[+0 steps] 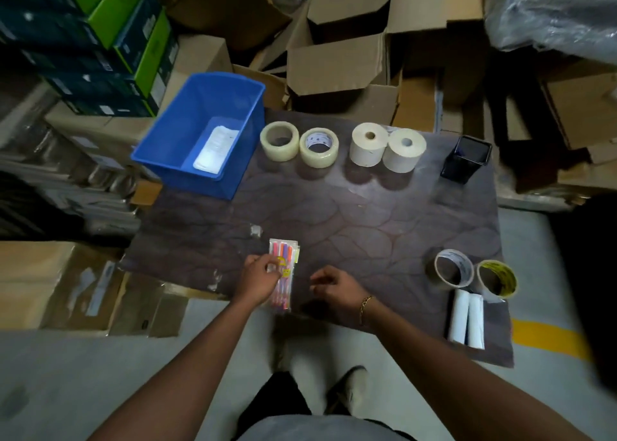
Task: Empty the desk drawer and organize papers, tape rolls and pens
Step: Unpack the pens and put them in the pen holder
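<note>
A clear pack of coloured pens (284,267) lies near the front edge of the dark table (350,213). My left hand (258,278) grips the pack at its left side. My right hand (334,287) hovers just to the right of it, fingers loosely curled and holding nothing. Two clear tape rolls (298,145) and two cream paper rolls (387,149) stand in a row at the back. Two more tape rolls (475,273) and two white paper tubes (465,318) sit at the front right. A blue bin (187,130) at the back left holds a white paper (215,148).
A dark square pen cup (465,158) stands at the table's back right corner. Open cardboard boxes (344,56) crowd behind the table, and stacked green and dark boxes (110,40) rise at the left. My shoes (347,387) are on the grey floor below the front edge.
</note>
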Demonstrator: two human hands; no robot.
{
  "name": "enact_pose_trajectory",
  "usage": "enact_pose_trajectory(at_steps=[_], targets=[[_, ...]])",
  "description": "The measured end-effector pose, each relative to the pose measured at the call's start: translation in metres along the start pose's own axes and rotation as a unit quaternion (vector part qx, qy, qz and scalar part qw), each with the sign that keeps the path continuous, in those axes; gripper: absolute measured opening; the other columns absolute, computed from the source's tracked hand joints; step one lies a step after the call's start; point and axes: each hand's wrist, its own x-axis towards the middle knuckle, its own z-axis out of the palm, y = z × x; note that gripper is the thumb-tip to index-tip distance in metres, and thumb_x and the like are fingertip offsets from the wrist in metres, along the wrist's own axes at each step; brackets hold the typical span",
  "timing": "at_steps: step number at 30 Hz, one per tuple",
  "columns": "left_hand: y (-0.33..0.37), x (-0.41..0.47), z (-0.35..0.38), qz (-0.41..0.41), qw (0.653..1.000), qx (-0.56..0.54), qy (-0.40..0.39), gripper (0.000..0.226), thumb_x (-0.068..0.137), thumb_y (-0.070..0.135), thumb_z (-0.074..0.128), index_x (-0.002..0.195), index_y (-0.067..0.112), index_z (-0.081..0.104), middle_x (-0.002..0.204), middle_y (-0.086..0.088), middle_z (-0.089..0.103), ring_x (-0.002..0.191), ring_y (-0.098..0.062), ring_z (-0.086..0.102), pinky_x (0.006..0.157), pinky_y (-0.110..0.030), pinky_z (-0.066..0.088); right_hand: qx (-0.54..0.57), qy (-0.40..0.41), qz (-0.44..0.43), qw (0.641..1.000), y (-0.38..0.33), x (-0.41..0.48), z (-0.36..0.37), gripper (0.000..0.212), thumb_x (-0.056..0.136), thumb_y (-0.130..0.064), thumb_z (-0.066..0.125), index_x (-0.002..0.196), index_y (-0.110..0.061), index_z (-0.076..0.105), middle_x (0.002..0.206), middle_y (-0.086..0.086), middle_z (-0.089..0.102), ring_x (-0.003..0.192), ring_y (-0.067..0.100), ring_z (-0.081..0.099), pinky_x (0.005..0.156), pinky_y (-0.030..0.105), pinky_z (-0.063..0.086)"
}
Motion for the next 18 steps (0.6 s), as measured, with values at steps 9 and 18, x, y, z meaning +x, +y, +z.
enact_pose_trajectory(at_steps=[9, 18], targets=[[-0.017, 0.013, -0.001, 0.013, 0.997, -0.026, -0.070, 0.020, 0.080, 0.010, 0.063, 0.094, 0.020, 0.074, 0.106, -0.012, 0.054, 0.095, -0.026, 0.060, 0.084, -0.024, 0.045, 0.095, 0.015, 0.063, 0.993, -0.017, 0.010, 0.065, 0.014, 0.085, 0.000, 0.064, 0.088, -0.014, 0.064, 0.080, 0.009, 0.062, 0.066, 0.021, 0.057, 0.059, 0.032, 0.049], [0.036, 0.012, -0.014, -0.052, 0.929, -0.322, -0.173, 0.025, 0.080, -0.008, 0.062, 0.071, 0.016, 0.062, 0.075, -0.005, 0.064, 0.069, -0.017, 0.058, 0.052, -0.017, 0.047, 0.170, 0.136, 0.014, 0.976, -0.042, -0.006, 0.056, 0.032, 0.082, 0.013, 0.054, 0.082, -0.018, 0.062, 0.082, 0.006, 0.062, 0.057, 0.011, 0.059, 0.046, 0.026, 0.051]])
